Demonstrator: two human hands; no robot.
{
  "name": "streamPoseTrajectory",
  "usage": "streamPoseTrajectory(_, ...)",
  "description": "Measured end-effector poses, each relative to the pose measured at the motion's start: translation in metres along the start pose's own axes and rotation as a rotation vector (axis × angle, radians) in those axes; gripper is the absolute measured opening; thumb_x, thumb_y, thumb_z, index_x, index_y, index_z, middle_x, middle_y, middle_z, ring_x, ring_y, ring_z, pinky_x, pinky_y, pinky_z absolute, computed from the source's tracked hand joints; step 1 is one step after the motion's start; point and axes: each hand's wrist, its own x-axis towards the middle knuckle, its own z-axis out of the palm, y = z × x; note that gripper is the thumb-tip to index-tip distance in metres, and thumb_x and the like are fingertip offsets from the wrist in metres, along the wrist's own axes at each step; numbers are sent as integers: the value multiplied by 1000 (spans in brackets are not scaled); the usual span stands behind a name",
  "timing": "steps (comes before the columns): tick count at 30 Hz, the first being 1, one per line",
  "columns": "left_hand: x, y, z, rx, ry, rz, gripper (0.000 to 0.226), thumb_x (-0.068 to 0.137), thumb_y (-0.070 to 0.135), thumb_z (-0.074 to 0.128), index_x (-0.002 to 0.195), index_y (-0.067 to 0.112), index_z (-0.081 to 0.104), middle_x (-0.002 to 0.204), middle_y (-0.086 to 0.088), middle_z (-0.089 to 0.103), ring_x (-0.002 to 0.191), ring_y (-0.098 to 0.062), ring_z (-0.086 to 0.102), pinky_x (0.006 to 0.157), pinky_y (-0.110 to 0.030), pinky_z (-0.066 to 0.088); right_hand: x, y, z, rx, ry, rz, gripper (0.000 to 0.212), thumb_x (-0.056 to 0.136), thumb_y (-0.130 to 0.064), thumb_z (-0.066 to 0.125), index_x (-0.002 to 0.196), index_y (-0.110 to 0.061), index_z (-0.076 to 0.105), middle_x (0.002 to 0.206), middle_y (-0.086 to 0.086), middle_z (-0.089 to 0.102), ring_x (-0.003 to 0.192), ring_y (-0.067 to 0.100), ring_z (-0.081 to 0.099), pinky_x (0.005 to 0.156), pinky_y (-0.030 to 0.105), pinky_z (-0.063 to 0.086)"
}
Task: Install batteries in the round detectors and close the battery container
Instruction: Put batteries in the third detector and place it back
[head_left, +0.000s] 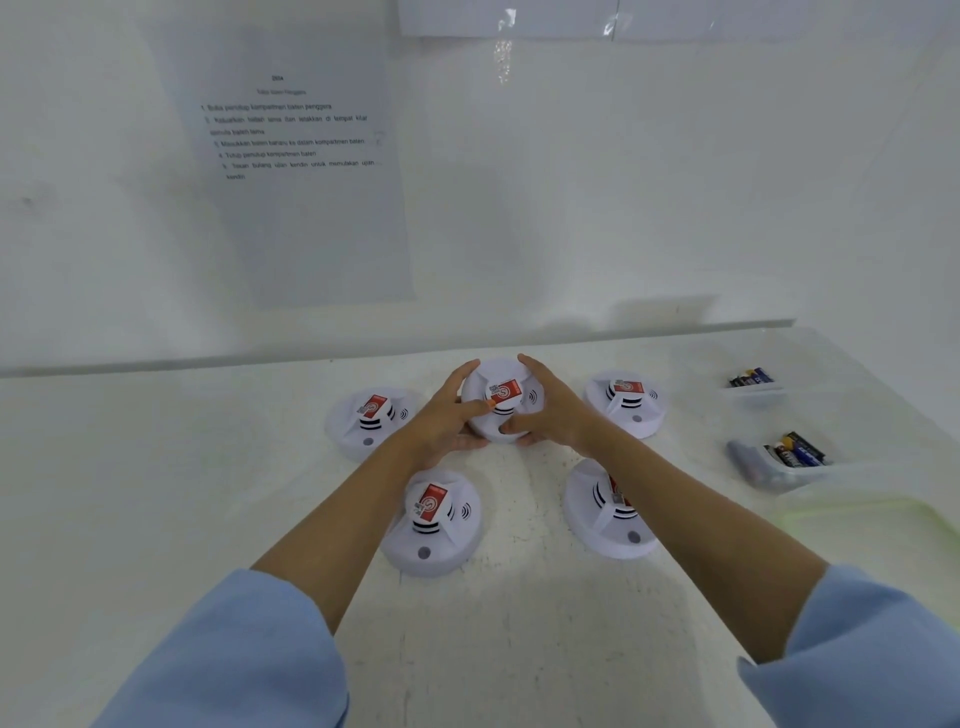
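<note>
Worktop (156, 493), white and speckled, with five round detectors lying face up. Middle detector (511, 402) gripped from both sides: left hand (449, 415) curled round its left rim, right hand (550, 410) curled round its right rim, thumbs on the top. Four other detectors (431, 522) around the middle detector, left, right and nearer to the person. Well to the right of the middle detector, clear trays (758, 402) with batteries (797, 452). Probably a light, stiff, smooth plastic shell, so a little slippery; not very fragile, but better not to drop. Best taken by the rim with both hands, then turned over to reach the battery container, hidden underneath.
</note>
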Motion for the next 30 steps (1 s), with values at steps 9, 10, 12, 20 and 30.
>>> streamPoseTrajectory(9, 1, 0, 0, -3, 0, 0, 57, 92, 4, 53, 137, 34, 32, 126, -11, 53, 109, -31, 56, 74, -34, 54, 3, 4, -1, 4, 4, -9, 95, 71, 1, 73, 145, -15, 16, 141, 9, 34, 127, 27, 40, 101, 45, 43)
streamPoseTrajectory(10, 1, 0, 1, -2, 0, 0, 57, 92, 4, 53, 137, 34, 32, 125, -10, 53, 109, -31, 56, 73, -34, 54, 4, 4, -1, 3, 5, -10, 95, 71, 1, 73, 145, -15, 16, 142, 9, 34, 128, 27, 40, 102, 45, 42)
streamPoseTrajectory(12, 0, 0, 1, 0, 0, 0, 57, 92, 4, 53, 136, 33, 32, 125, -11, 53, 109, -31, 55, 72, -33, 54, 4, 5, -1, 21, 1, -7, 95, 71, 1, 73, 145, -15, 16, 142, 9, 34, 128, 27, 39, 102, 47, 42)
streamPoseTrajectory(20, -3, -1, 0, -7, -29, 33, 57, 92, 8, 53, 133, 41, 33, 134, -7, 49, 116, -31, 53, 72, -32, 53, -3, 5, -8, 145, -51, -35, 88, 75, 4, 69, 142, -26, 21, 133, 8, 42, 119, 26, 48, 94, 43, 49)
streamPoseTrajectory(30, -6, -2, -2, 30, -78, 15, 48, 95, 0, 40, 125, 36, 43, 117, -1, 53, 97, -21, 57, 80, -30, 52, -13, 13, -31, 349, -183, -46, 47, 79, 6, 64, 114, -24, 52, 111, 6, 59, 95, 24, 64, 77, 34, 58)
